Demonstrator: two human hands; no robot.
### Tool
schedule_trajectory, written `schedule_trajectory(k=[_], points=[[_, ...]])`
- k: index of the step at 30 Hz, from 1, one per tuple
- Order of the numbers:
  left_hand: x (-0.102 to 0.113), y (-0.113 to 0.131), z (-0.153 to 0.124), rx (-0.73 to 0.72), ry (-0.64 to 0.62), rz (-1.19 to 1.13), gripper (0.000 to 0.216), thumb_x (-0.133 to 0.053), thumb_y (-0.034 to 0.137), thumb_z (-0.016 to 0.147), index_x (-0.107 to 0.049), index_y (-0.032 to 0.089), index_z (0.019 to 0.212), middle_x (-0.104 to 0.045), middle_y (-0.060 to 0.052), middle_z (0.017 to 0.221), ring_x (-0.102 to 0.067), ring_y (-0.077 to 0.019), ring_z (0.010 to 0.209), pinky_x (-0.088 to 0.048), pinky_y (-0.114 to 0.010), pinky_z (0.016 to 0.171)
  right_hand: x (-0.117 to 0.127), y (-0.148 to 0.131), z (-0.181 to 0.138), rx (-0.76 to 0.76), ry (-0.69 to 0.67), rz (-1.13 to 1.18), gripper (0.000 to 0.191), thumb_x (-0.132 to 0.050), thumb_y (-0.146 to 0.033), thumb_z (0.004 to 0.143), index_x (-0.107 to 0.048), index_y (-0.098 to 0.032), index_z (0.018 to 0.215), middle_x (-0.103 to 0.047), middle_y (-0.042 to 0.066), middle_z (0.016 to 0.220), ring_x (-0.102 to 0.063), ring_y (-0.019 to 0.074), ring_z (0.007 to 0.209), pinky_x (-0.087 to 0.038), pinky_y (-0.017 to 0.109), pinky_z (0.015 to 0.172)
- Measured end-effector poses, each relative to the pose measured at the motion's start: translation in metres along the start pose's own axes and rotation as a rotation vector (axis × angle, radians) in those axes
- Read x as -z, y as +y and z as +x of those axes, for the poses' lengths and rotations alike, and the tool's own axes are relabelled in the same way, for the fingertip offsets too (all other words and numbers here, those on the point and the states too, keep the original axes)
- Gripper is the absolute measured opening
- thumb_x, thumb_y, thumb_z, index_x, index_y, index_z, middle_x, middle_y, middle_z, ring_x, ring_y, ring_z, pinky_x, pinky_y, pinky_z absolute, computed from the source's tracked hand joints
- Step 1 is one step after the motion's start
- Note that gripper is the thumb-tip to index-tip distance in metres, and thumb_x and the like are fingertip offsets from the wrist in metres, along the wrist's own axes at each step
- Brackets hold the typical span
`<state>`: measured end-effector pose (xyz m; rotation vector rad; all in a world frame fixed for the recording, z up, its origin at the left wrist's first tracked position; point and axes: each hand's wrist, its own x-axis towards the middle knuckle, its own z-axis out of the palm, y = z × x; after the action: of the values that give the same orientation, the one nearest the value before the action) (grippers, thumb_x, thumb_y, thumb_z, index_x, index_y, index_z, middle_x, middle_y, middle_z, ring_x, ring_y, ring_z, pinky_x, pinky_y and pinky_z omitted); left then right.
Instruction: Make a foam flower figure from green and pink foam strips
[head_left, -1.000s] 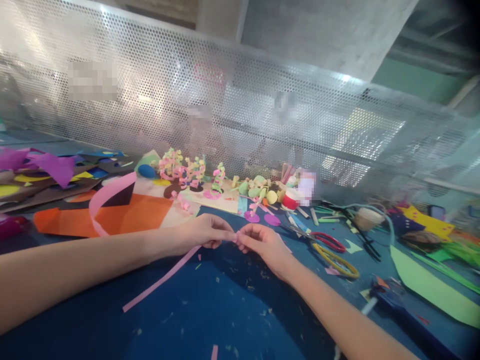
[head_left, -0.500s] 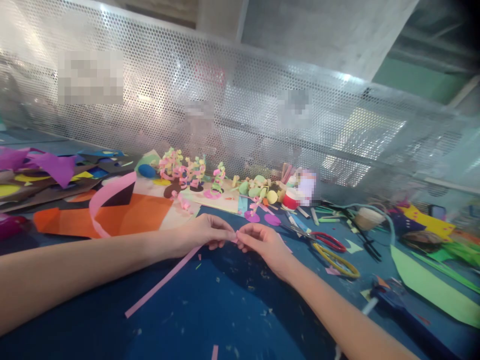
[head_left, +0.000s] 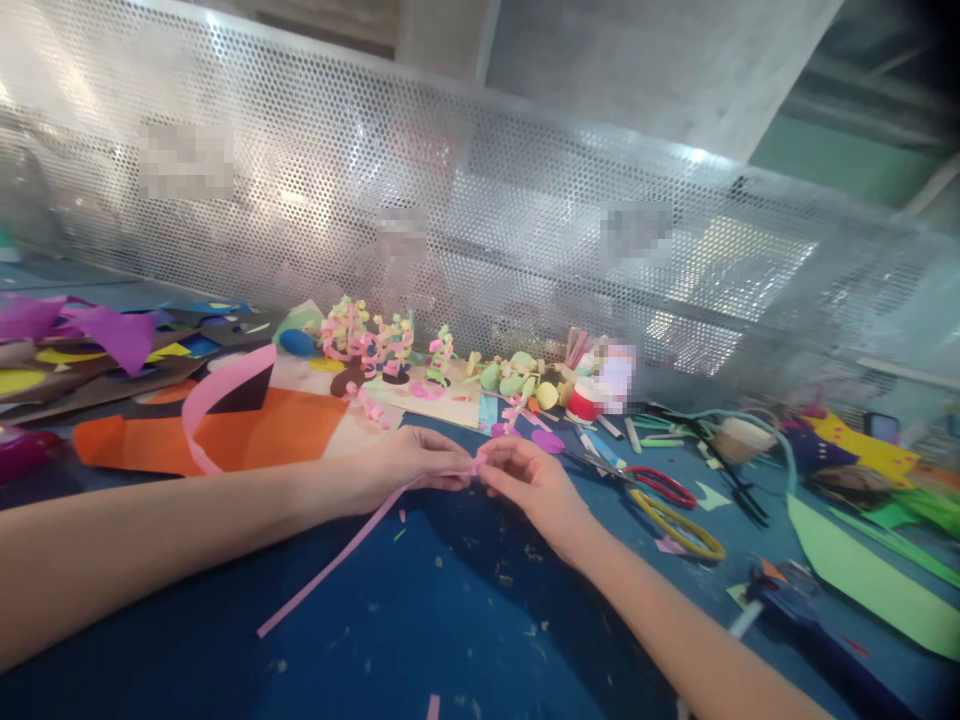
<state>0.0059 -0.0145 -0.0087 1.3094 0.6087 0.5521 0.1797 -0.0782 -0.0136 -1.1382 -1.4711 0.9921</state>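
A long narrow pink paper strip (head_left: 330, 567) runs from my fingers down to the lower left over the blue table. My left hand (head_left: 420, 460) is closed in a pinch on the strip. At the strip's upper end, my right hand (head_left: 529, 478) pinches a small looped or folded bit of the same strip, fingertips almost touching those of the left. Fingers partly hide the shape of that end. Beyond my hands stand several curled pink and green paper pieces (head_left: 441, 360) on small round bases.
Scissors with red and yellow handles (head_left: 679, 525) lie right of my hands. A dark blue glue gun (head_left: 814, 625) is at lower right, near a green paper sheet (head_left: 870, 575). Orange paper (head_left: 285, 430) lies at left. A perforated metal panel (head_left: 480, 220) stands behind the table.
The pink strip's end between my fingertips has turned and shows more of a raised loop. My hands have stayed nearly in place; the view has shifted slightly.
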Motion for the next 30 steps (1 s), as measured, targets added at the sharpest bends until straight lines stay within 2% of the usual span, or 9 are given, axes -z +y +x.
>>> schedule_trajectory(k=[4,10,17,24,30], points=[[0.0001,0.0013,-0.0009,0.008,0.000,-0.001,0.025,-0.074,0.029,0.062,-0.069,0.011,0.079,-0.069,-0.006,0.078,-0.062,-0.0134,0.076,-0.048,-0.027,0.082,-0.0001,0.0022,-0.0004,0.014,-0.016,0.010,0.017,-0.063,-0.027,0.072,-0.061,-0.022,0.088,-0.060,-0.001,0.074,-0.055,0.0113,0.065,-0.046,0.024,0.058],[0.0006,0.0005,0.0000,0.008,-0.004,-0.017,0.021,-0.074,0.027,0.062,-0.070,0.012,0.076,-0.069,-0.006,0.076,-0.062,-0.0144,0.077,-0.048,-0.026,0.082,0.0008,0.0000,-0.0021,0.006,0.007,-0.022,0.013,-0.064,-0.029,0.071,-0.068,-0.023,0.082,-0.062,0.000,0.071,-0.055,0.0122,0.064,-0.048,0.024,0.055],[0.0004,0.0026,0.0001,0.001,-0.019,-0.051,0.019,-0.073,0.028,0.063,-0.071,0.013,0.074,-0.070,-0.005,0.078,-0.061,-0.0133,0.077,-0.046,-0.024,0.081,0.0025,0.0004,-0.0009,-0.023,0.037,0.030,0.019,-0.063,-0.035,0.072,-0.071,-0.023,0.085,-0.068,0.002,0.077,-0.061,0.0170,0.075,-0.054,0.029,0.062],[0.0013,0.0025,-0.0001,0.001,-0.025,-0.061,0.020,-0.070,0.032,0.066,-0.070,0.013,0.073,-0.068,-0.004,0.072,-0.061,-0.0134,0.074,-0.047,-0.025,0.079,0.0003,0.0012,-0.0010,0.047,0.032,-0.017,0.016,-0.063,-0.033,0.073,-0.071,-0.025,0.083,-0.069,0.001,0.079,-0.062,0.0158,0.070,-0.055,0.031,0.066],[0.0017,-0.0003,0.0023,-0.006,0.017,-0.076,0.017,-0.074,0.027,0.062,-0.070,0.014,0.072,-0.069,-0.003,0.075,-0.060,-0.0113,0.074,-0.045,-0.024,0.082,-0.0001,-0.0039,-0.0010,-0.027,0.047,0.039,0.017,-0.063,-0.035,0.072,-0.067,-0.021,0.082,-0.065,0.000,0.072,-0.060,0.0147,0.069,-0.052,0.028,0.063]])
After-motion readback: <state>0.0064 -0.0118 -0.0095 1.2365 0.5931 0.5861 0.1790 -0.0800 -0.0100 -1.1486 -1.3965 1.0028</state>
